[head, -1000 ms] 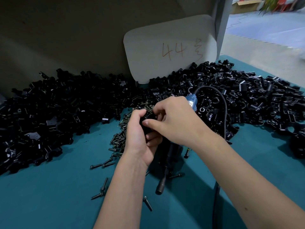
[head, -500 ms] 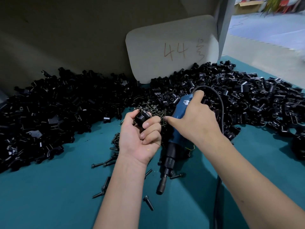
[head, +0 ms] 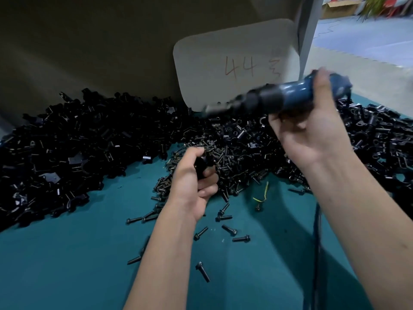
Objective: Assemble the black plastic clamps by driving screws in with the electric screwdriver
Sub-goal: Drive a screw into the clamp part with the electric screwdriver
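Right hand (head: 310,133) had its grip wrapped round the blue electric screwdriver (head: 288,97), held above the far-right pile, bit end pointing left, blurred. Left hand (head: 192,182) gripped a black clamp (head: 201,167) over the screws (head: 223,162) mid-worktop. Loose clamp parts (head: 67,153) were heaped left and right on the teal worktop (head: 67,253).

Factory assy bench; heaps of black clamps (head: 67,153), screws (head: 223,162), numbered card (head: 234,63).
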### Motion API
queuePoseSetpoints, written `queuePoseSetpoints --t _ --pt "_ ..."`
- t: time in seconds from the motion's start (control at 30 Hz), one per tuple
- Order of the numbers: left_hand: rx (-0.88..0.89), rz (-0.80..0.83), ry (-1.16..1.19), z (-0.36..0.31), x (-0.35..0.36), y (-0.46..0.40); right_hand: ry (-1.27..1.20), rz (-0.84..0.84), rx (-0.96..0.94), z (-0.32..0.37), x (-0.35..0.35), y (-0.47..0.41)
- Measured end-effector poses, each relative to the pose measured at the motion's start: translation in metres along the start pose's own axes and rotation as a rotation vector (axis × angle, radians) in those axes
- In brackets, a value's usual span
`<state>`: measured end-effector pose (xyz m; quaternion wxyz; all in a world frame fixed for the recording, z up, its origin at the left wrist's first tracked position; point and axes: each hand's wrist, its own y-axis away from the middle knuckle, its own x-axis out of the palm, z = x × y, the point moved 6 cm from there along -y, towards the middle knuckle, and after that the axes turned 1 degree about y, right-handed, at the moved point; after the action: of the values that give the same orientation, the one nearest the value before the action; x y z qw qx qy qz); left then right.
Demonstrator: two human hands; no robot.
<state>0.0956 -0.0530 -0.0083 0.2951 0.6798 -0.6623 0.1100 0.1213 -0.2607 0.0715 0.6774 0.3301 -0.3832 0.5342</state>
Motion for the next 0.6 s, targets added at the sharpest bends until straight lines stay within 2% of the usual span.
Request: queuePoseSetpoints --t 0.07,0.17,0.33,0.6 --pt "0.048 -0.004 -0.121 0.0 0.002 0.001 -0.17 -0.049 0.007 0.005 0.0 0.001" --pt "0.085 0.037 -0.305 0.001 0.005 0.002 -0.189 -0.082 -0.004 0.014 0.001 0.003" --pt "0.02 0.079 -0.479 0.007 0.007 0.003 0.097 -0.124 -0.156 0.02 0.004 0.01" --pt "-0.013 0.068 -0.502 0.009 0.006 0.003 0.25 -0.045 -0.285 0.028 0.022 0.024"
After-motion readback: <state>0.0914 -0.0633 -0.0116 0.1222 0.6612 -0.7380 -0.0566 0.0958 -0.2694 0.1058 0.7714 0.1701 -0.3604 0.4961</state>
